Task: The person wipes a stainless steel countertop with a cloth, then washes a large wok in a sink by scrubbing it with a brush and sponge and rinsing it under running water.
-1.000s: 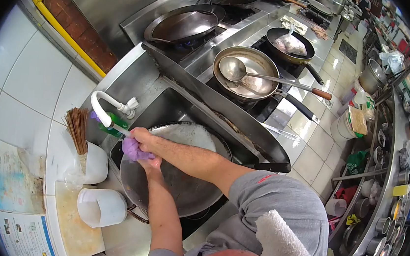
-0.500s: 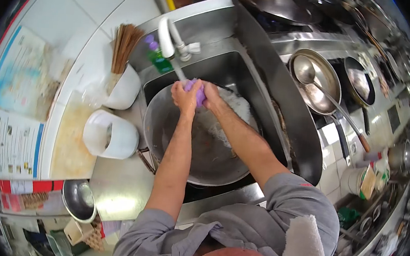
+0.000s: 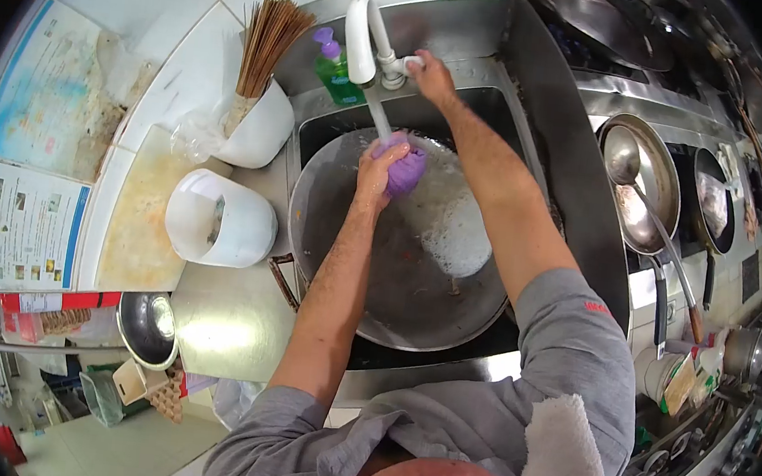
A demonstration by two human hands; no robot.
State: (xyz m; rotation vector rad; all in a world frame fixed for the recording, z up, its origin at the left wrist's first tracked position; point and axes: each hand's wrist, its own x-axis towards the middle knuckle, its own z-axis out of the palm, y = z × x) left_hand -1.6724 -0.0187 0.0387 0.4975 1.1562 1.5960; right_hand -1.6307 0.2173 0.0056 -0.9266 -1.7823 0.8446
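Under the running faucet (image 3: pixel 358 38), my left hand (image 3: pixel 375 169) is closed around a purple cloth (image 3: pixel 407 169), bunched up and wet. My right hand (image 3: pixel 434 78) grips the white faucet handle (image 3: pixel 407 64) at the back of the sink. Below both arms, a wide metal wok (image 3: pixel 386 280) rests in the sink (image 3: pixel 453 107), with cloudy water and white suds (image 3: pixel 462 237) inside. A green soap bottle (image 3: pixel 336 76) with a purple pump stands left of the faucet.
Left of the sink stand a white container (image 3: pixel 220 220) and a white holder (image 3: pixel 261 130) with a bamboo brush (image 3: pixel 269 44). Beyond the metal partition (image 3: pixel 581 165) at right, a pan (image 3: pixel 653 218) holds a ladle (image 3: pixel 622 155). A dark bowl (image 3: pixel 145 325) is at lower left.
My right hand has left the purple cloth and moved up to the faucet handle. My left hand keeps the cloth under the stream. The whole view has shifted slightly.
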